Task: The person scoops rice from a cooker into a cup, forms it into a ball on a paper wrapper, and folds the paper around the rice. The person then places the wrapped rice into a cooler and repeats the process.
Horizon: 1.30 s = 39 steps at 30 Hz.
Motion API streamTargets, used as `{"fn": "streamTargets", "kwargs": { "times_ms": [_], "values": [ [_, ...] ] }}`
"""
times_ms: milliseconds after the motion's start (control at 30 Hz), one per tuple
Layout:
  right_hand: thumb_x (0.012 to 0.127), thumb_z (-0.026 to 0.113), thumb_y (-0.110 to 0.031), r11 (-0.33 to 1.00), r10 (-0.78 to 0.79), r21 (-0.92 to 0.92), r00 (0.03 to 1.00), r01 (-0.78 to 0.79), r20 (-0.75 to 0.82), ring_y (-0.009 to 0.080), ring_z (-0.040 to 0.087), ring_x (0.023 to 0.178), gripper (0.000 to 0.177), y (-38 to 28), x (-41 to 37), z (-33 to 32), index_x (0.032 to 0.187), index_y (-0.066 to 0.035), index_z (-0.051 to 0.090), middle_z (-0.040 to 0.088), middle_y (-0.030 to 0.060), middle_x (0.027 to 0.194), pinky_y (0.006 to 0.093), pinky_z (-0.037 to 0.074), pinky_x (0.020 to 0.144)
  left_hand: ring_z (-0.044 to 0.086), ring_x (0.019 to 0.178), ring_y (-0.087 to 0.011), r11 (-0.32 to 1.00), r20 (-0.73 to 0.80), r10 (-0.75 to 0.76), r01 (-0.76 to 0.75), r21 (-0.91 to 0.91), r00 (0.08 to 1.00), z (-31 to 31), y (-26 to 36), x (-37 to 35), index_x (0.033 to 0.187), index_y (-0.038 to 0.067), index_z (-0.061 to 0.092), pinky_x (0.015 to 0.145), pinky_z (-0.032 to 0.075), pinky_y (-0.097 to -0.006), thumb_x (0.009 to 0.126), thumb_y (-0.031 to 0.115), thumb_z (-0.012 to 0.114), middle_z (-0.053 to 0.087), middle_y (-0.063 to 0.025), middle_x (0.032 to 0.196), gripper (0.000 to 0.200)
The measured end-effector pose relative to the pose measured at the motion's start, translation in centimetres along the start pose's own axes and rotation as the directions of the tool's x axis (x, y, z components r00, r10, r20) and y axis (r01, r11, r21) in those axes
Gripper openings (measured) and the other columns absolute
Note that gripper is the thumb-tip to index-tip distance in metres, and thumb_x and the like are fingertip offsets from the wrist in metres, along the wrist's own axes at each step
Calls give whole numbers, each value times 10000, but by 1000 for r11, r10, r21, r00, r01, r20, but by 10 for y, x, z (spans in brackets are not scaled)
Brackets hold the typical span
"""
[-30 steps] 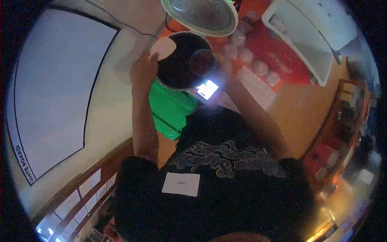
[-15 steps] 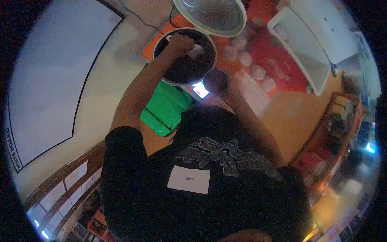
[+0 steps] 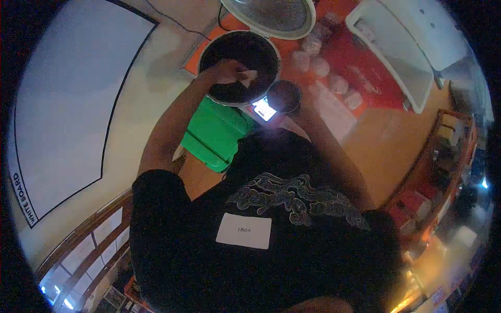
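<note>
A wide round pot (image 3: 206,94) with a pale rim and a dark inside stands at the top centre, its lid (image 3: 276,13) open behind it. My left hand (image 3: 227,72) reaches inside, closed on a small pale scoop-like piece (image 3: 248,78) whose exact kind is too blurred to tell. Beside the pot's near right edge, my right hand (image 3: 307,112) is wrapped round a dark round cup (image 3: 284,97), its mouth turned up toward me. Between pot and cup, a small screen (image 3: 264,110) glows white.
Several pale round bundles (image 3: 319,67) lie on the red and orange surface to the right. Beyond them is a white open bin (image 3: 402,60). A green box (image 3: 214,135) sits before the pot. A whiteboard (image 3: 78,99) is at left, an orange shelf (image 3: 433,172) at right.
My left hand has moved down and nearer to me inside the pot, with the pale piece. The cup in my right hand has shifted slightly up and right.
</note>
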State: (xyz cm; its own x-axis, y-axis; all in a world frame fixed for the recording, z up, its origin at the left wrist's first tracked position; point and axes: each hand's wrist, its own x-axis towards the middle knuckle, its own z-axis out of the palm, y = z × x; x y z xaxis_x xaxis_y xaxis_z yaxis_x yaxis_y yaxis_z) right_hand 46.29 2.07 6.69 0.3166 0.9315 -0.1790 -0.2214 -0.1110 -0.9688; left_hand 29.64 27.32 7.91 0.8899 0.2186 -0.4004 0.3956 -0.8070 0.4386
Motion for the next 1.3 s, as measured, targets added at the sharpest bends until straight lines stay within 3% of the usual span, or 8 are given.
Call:
{"fn": "streamTargets", "kwargs": {
  "times_ms": [200, 367, 467, 600, 800, 933, 1000, 1300],
  "values": [
    [887, 648, -166, 956, -159, -234, 983, 177, 94, 195, 662, 922, 299, -3, 2, -6, 1145, -22, 610, 678, 106, 1048, 363, 550, 823, 649, 992, -300, 979, -116, 8, -31, -201, 993, 17, -23, 8, 1170, 78, 652, 916, 473, -411, 951, 450, 523, 683, -151, 1077, 450],
    [984, 454, -383, 777, 116, 626, 993, -66, -39, 199, 661, 884, 411, -17, 15, -12, 1122, -26, 603, 668, 113, 1020, 367, 555, 789, 649, 1025, -235, 922, -148, -47, -14, -388, 988, 11, -33, 8, 1129, 66, 664, 936, 487, -372, 981, 311, 530, 696, -123, 1073, 316],
    [990, 382, -426, 983, -125, 108, 976, 145, -176, 217, 659, 926, 464, -44, 15, -5, 1125, -42, 605, 672, 97, 1027, 388, 563, 805, 648, 941, -234, 884, -89, -62, 13, -467, 994, -15, -21, -5, 1151, 57, 647, 876, 487, -370, 958, 399, 548, 692, -120, 1056, 405],
    [994, 371, -428, 795, 137, 604, 986, -55, -91, 220, 652, 948, 469, -53, 37, 3, 1175, -51, 585, 666, 89, 1030, 396, 567, 789, 654, 951, -252, 906, -302, 24, -149, -397, 953, -42, 0, -26, 1151, 58, 647, 861, 493, -393, 967, 401, 519, 692, -126, 1042, 410],
    [976, 401, -459, 919, -348, -235, 931, 315, -111, 234, 617, 1020, 465, -50, 60, 47, 1270, -118, 519, 609, 80, 1168, 439, 545, 829, 665, 944, -329, 964, -361, -250, 195, -182, 898, -67, 14, -61, 1155, 71, 641, 858, 498, -435, 981, 407, 465, 683, -161, 1037, 417],
    [964, 477, -409, 960, -248, 98, 960, 261, -130, 237, 597, 971, 388, -63, 77, 87, 1234, -136, 532, 603, 51, 1091, 474, 489, 874, 686, 870, -331, 832, -594, -233, 474, 289, 770, -59, 62, -88, 1168, 94, 617, 764, 514, -495, 975, 369, 461, 693, -145, 870, 370],
    [872, 651, -314, 725, 386, 636, 921, -265, -57, 247, 561, 1123, 443, -101, 76, 105, 1240, -97, 534, 581, 80, 1177, 394, 419, 1017, 688, 841, -315, 792, -594, -364, 574, 208, 717, -57, 97, -90, 1172, 101, 605, 715, 508, -499, 970, 331, 457, 689, -130, 860, 340],
    [947, 481, -373, 560, 311, 766, 937, -315, 158, 236, 612, 1021, 355, -40, 113, 112, 1139, -88, 569, 638, 68, 1051, 417, 473, 946, 674, 693, -303, 766, -776, -299, 625, 151, 555, 10, 125, -83, 1310, 156, 469, 631, 474, -474, 901, 144, 522, 673, -130, 781, 413]
  ]
}}
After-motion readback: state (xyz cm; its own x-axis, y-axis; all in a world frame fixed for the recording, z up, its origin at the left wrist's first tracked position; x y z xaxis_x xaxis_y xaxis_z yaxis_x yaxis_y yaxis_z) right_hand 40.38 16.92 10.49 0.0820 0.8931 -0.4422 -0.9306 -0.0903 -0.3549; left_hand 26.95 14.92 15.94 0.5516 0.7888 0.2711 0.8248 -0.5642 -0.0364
